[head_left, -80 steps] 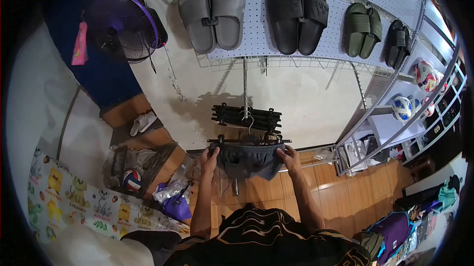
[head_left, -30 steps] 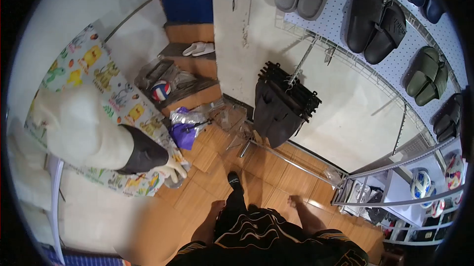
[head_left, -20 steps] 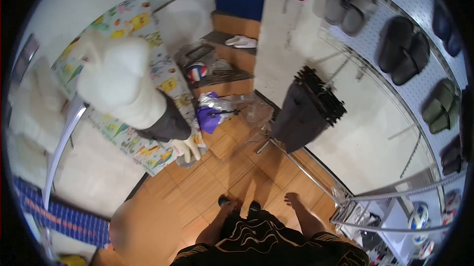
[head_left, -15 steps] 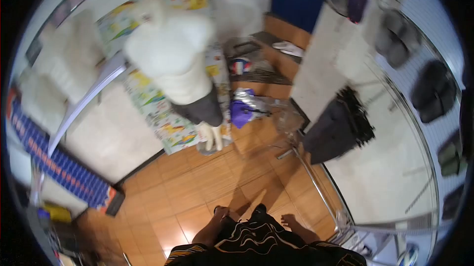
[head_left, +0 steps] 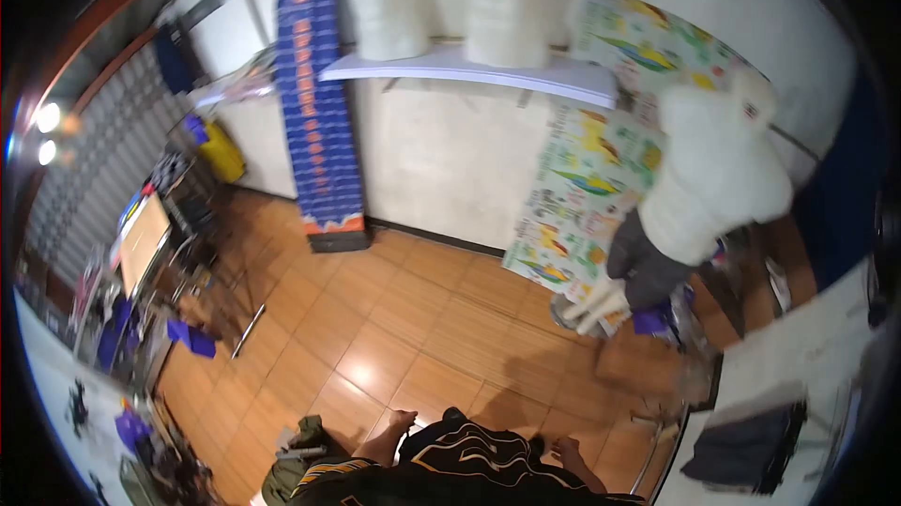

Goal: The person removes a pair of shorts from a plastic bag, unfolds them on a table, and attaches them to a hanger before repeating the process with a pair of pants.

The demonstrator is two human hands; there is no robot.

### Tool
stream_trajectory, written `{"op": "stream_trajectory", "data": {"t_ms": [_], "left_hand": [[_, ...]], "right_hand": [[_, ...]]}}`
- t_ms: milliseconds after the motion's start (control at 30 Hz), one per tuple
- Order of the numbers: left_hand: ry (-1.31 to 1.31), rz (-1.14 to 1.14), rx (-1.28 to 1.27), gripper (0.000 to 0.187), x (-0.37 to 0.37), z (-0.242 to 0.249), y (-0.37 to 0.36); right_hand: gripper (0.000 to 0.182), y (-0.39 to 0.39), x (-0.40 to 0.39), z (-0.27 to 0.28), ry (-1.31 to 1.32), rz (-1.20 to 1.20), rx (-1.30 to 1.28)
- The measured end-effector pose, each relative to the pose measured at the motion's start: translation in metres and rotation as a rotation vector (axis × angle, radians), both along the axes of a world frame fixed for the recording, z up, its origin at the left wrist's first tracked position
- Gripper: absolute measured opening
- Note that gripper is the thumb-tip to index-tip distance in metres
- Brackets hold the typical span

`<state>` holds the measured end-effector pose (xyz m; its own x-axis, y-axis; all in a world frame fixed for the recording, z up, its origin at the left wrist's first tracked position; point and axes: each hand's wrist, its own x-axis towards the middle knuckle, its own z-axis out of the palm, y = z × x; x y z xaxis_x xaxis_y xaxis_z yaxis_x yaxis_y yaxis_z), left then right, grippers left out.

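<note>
Head view, empty hands [head_left: 402, 420] low, white mannequin [head_left: 713, 182] (grey shorts) near.

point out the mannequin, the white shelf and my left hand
mannequin [head_left: 718, 182]: head view, on its white torso
white shelf [head_left: 469, 71]: head view, on its front edge
left hand [head_left: 402, 420]: head view, on the back of the hand

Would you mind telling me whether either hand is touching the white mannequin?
Apart. The head view shows bare floor between the left hand, right hand and mannequin.

Orange-brown tiled floor [head_left: 394, 318]; white mannequin [head_left: 713, 177] in grey shorts [head_left: 643, 271]; blue-and-orange roll [head_left: 319, 93].
</note>
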<state>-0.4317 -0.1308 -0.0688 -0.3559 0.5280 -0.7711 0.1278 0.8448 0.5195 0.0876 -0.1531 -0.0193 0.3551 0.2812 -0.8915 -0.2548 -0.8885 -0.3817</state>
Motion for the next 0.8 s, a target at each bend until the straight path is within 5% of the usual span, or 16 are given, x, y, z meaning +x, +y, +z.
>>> {"op": "stream_trajectory", "data": {"t_ms": [167, 267, 400, 533, 800], "left_hand": [[0.257, 0.161, -0.071, 0.039, -0.069, 0.002, -0.017], [0.355, 0.315, 0.012, 0.037, -0.086, -0.003, -0.026], [0.399, 0.541, -0.118, 0.041, -0.090, 0.048, -0.019], [0.283, 0.780, -0.219, 0.044, -0.107, 0.086, -0.016], [0.183, 1.159, -0.321, 0.037, -0.156, 0.064, 0.036]], "right_hand": [[0.012, 0.111, -0.091, -0.001, -0.042, 0.236, 0.178], [0.015, 0.159, -0.127, -0.011, 0.024, 0.502, 0.151], [0.016, 0.226, -0.193, 0.016, -0.100, 0.745, -0.033], [0.029, 0.287, -0.219, -0.031, 0.004, 0.831, -0.123], [0.035, 0.474, -0.375, -0.026, 0.014, 1.028, -0.121]]}}
